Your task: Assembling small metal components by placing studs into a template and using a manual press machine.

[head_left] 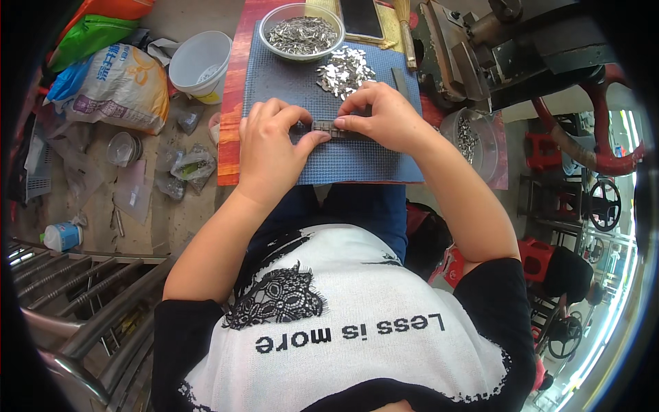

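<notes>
Both hands meet over a blue-grey mat (357, 161) on a small red table. Between them lies a short row of stacked small metal pieces (328, 127). My left hand (271, 147) presses on the row's left end with thumb and fingers. My right hand (381, 117) pinches its right end. Just beyond the hands a loose heap of small shiny metal pieces (345, 69) is spread on the mat. Behind it stands a clear bowl (302, 31) full of the same pieces.
A dark phone (362, 17) lies at the table's far edge. A metal press machine (480, 48) and a clear tub of parts (470, 137) stand to the right. A white bucket (199, 62), bags and small plastic packets lie on the floor at left. Metal rails (75, 288) lower left.
</notes>
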`<action>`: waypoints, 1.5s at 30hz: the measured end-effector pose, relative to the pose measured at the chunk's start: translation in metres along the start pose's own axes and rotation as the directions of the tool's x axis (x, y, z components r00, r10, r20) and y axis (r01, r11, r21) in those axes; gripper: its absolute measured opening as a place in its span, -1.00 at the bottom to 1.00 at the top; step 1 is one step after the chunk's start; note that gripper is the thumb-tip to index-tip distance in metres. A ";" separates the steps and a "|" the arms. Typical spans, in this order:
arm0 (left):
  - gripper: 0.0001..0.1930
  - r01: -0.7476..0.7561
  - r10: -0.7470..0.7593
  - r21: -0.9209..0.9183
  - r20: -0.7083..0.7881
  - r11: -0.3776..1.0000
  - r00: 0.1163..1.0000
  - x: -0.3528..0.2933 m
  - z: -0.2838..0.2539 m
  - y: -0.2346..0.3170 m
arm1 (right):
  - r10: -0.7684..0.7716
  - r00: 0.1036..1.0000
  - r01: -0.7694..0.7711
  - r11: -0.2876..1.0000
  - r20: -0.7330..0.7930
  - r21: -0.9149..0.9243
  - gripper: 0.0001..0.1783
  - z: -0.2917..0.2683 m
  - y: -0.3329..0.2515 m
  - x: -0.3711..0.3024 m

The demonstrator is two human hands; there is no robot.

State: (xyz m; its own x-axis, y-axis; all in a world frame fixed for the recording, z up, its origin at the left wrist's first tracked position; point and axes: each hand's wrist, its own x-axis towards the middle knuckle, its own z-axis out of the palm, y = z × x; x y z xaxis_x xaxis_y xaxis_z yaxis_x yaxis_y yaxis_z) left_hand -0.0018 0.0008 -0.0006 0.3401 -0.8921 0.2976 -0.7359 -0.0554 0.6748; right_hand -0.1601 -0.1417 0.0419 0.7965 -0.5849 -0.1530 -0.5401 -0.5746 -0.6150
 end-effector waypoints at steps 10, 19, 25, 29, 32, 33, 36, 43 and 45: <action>-0.73 0.003 -0.003 0.002 -0.004 1.000 1.000 0.000 0.001 -0.001 | 0.116 0.992 -0.122 0.986 0.055 0.111 -0.76 -0.005 -0.003 -0.005; -0.72 -0.005 0.005 0.006 0.006 1.000 1.000 0.001 0.001 0.000 | 0.112 0.993 -0.113 0.994 0.035 0.006 -0.73 -0.019 0.008 -0.016; -0.71 -0.003 0.003 0.004 0.008 1.000 1.000 0.001 0.002 -0.002 | 0.136 0.990 -0.137 0.990 0.027 0.030 -0.74 -0.026 0.014 -0.024; -0.71 -0.009 0.009 -0.001 0.009 1.000 1.000 0.001 0.001 0.000 | 0.204 0.978 -0.208 0.972 0.052 0.105 -0.74 -0.030 0.020 -0.029; -0.71 -0.010 0.010 -0.002 0.012 1.000 1.000 0.001 0.001 -0.001 | 0.248 0.964 -0.260 0.953 0.093 0.154 -0.77 -0.032 0.019 -0.029; -0.71 -0.012 0.012 0.002 0.008 1.000 1.000 0.001 0.001 -0.001 | 0.273 0.955 -0.289 0.942 0.113 0.171 -0.79 -0.032 0.018 -0.030; -0.72 -0.024 0.024 0.002 -0.001 1.000 1.000 -0.001 0.000 -0.002 | 0.272 0.953 -0.287 0.951 0.130 0.117 -0.80 -0.035 0.017 -0.029; -0.73 -0.045 0.045 0.006 -0.017 0.999 0.999 -0.002 0.000 -0.003 | 0.135 0.956 -0.046 0.947 -0.261 0.319 -0.70 -0.033 -0.011 0.020; -0.74 -0.059 0.059 -0.001 -0.018 0.998 0.998 0.001 0.001 0.000 | 0.126 0.896 0.053 0.922 -0.427 0.384 -0.65 -0.029 -0.018 0.051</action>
State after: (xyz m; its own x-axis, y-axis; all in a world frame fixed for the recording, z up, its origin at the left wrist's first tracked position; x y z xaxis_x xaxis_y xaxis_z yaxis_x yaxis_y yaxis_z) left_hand -0.0023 -0.0006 -0.0007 0.3067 -0.8854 0.3494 -0.7542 -0.0021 0.6566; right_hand -0.1178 -0.1782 0.0673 0.5294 -0.8405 0.1157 -0.3512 -0.3413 -0.8719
